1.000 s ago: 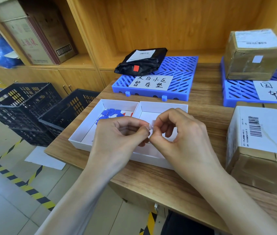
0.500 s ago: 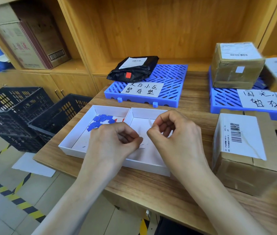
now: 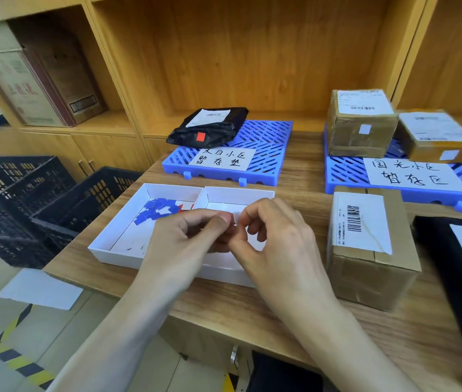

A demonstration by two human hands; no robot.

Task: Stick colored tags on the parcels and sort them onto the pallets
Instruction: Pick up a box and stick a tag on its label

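A small white tag [image 3: 237,219] is pinched between the fingertips of the left hand [image 3: 193,239] and right hand [image 3: 275,241] over the white tray [image 3: 116,251], apparently being peeled. The untagged box [image 3: 365,250] is set just right of the tray on the worktop [image 3: 295,315]. Next, the tag is probably to be pressed onto that box, then the box sorted onto the right pallet [image 3: 345,174]
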